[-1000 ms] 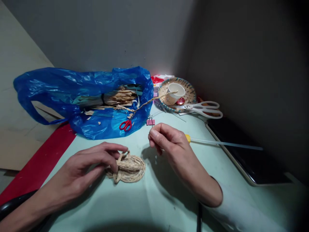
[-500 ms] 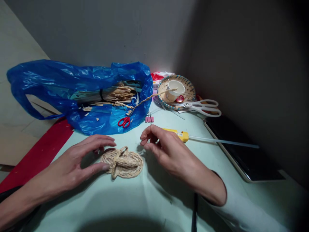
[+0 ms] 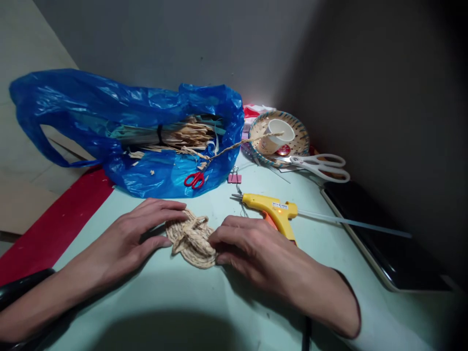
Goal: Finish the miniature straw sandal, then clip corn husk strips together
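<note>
A small braided-straw sandal (image 3: 197,246) lies on the pale green tabletop, its oval sole coiled from cord and a strap looped over the top. My left hand (image 3: 142,231) holds its left end between the fingertips on the far edge and the thumb on the near side. At the right end, my right hand (image 3: 252,248) pinches the sole, with fingertips on top and thumb at the near edge. Just beyond the right hand lies a yellow glue gun (image 3: 270,202) with a long clear glue stick in its back.
Behind is a blue plastic bag (image 3: 124,170) with straw strips (image 3: 190,135) and red-handled scissors (image 3: 194,180). A pink binder clip (image 3: 234,178), a woven basket (image 3: 302,131) with a paper cup (image 3: 281,131), white scissors (image 3: 318,163) and a dark tablet-like slab (image 3: 387,239) stand about.
My right hand has come down from above the table onto the sandal's right end. The sandal has turned, its right end nearer me. The view has shifted, and more of the glue gun shows.
</note>
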Tool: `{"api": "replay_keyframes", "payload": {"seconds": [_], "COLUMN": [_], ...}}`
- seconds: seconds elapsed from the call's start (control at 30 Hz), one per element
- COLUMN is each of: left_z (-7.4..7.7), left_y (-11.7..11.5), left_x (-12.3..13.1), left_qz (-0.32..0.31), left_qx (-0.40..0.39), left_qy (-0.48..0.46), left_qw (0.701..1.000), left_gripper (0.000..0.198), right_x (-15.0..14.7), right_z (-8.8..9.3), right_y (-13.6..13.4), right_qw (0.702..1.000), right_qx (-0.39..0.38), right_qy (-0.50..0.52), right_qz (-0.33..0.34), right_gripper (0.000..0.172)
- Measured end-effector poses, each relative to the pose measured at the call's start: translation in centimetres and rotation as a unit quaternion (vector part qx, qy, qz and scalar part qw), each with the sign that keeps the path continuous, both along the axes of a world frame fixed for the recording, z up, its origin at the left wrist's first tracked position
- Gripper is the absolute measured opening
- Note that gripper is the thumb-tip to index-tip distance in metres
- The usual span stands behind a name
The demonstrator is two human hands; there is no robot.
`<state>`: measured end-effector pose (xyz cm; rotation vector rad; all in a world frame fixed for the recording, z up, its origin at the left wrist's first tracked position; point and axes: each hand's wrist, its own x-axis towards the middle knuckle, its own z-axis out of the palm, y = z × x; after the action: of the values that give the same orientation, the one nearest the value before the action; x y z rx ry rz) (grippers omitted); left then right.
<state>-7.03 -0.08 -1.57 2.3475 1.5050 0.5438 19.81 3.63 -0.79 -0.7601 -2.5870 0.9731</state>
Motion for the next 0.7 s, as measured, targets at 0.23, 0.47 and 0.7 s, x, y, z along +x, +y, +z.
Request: {"api": "replay_keyframes", "payload": {"seconds": [0.23,0.47,0.7], "left_z": [-0.8,-0.8,-0.3], "left_y": [0.0,0.0,0.2], "left_x": [0.1,0.3,0.8], "left_qz": [-0.003,0.006,0.011], "left_qx": [-0.004,-0.008,0.006], "left_qy": [-0.022,-0.056,-0.051], "left_qw": [1.000,0.998,0.999], "left_gripper": [0.031,0.032,0.030], "right_x": [0.0,-0.8,-1.2], "right_z": [0.6,-0.2,-0.9], "right_y": [-0.7,-1.6,-2.1], "right_qw": [1.000,0.997,0.996], "right_qx": [-0.019,-0.031,-0.019], "right_qy": [-0.001,0.035,0.054], "right_qz": [-0.013,-0.058,-0.070], "right_gripper": [0.014,0.014,0.014]}}
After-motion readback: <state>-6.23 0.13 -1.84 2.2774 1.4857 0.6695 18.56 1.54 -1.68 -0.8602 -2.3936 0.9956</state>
